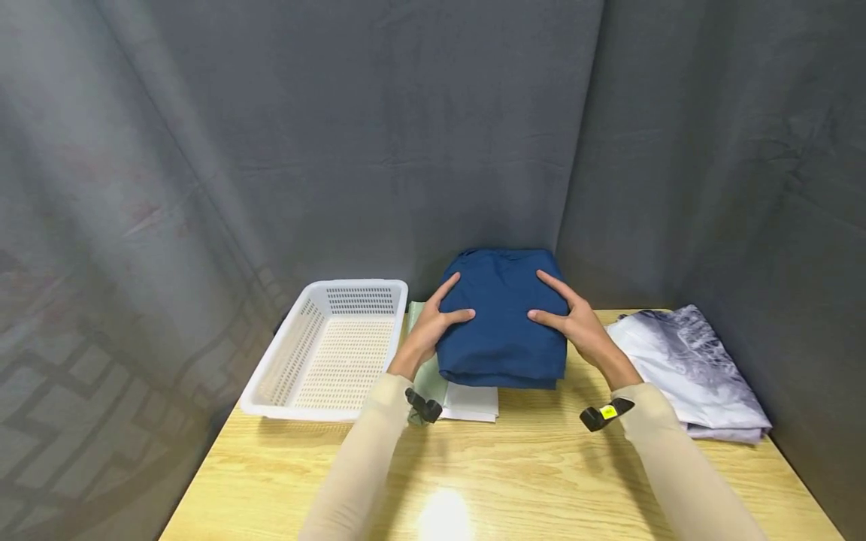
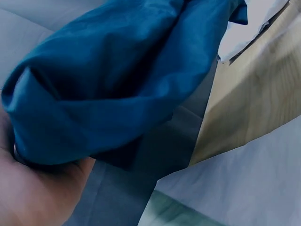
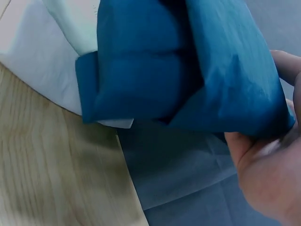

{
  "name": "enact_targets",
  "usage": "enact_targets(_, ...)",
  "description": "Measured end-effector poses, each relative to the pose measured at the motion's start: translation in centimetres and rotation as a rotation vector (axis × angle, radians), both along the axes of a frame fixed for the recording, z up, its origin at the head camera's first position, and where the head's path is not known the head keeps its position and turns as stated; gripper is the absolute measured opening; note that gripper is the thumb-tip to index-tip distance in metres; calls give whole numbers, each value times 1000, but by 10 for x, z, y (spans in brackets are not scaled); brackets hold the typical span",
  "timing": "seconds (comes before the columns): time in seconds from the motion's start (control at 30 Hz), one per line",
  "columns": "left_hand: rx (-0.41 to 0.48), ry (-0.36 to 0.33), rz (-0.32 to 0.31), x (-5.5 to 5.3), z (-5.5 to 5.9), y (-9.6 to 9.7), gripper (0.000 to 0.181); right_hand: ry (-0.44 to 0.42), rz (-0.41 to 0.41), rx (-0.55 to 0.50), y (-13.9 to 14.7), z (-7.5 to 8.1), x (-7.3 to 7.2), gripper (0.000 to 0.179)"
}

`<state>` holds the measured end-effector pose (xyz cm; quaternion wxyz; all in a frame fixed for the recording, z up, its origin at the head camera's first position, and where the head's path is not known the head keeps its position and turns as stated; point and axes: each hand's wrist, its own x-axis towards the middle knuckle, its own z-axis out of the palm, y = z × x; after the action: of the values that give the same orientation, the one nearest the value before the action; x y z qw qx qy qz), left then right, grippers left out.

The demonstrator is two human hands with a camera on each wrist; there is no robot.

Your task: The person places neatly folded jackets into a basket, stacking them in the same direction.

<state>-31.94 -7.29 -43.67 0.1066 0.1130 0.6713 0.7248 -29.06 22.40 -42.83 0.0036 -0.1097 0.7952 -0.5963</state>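
A folded dark blue cloth (image 1: pixel 502 330) is held up over the far part of the table between both hands. The left hand (image 1: pixel 429 327) grips its left side, thumb and a finger lying on the face towards me. On the opposite side the right hand (image 1: pixel 585 329) holds it the same way. In the left wrist view the blue cloth (image 2: pixel 108 89) shows loose folds, and its edge sits in the left hand (image 2: pixel 42 193). The right wrist view has the right hand (image 3: pixel 270 174) around the other edge, thumb below the layers. Most fingers are hidden behind the cloth.
A white plastic basket (image 1: pixel 249 394) stands at the left of the wooden table (image 1: pixel 514 481). Beside it, partly under the blue cloth, lie a pale green cloth (image 1: pixel 431 383) and a white folded piece (image 1: pixel 471 403). A white and grey patterned cloth (image 1: pixel 683 376) lies at right. Grey curtains (image 1: pixel 379 135) surround the table.
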Motion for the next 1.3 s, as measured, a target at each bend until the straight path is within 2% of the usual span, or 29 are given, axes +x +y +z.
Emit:
enact_targets(0.17, 25, -14, 4, -2, 4, -9, 86, 13, 57, 8, -6, 2, -5, 89)
enact_targets(0.23, 32, -21, 16, -1, 5, -13, 85, 9, 85, -19, -8, 3, -6, 90)
enact_targets(0.3, 38, -25, 27, -1, 7, -16, 85, -7, 112, -95, -11, 4, -5, 89)
enact_targets(0.47, 72, -23, 35, -1, 9, -23, 84, -84, 141, -404, -23, 4, -6, 81)
enact_targets(0.53, 81, -10, 43, -1, 11, -27, 83, -97, 153, -452, -29, 3, -8, 83)
enact_targets(0.67, 81, 18, 57, -1, 15, -37, 82, -85, 181, -393, -43, 3, -13, 92)
enact_targets(0.9, 76, -8, 47, -5, 16, -60, 80, -57, 144, -269, -66, 5, -20, 94)
enact_targets(1.3, 35, -34, 40, -5, 23, -101, 85, -61, 164, -225, -102, 9, -26, 86)
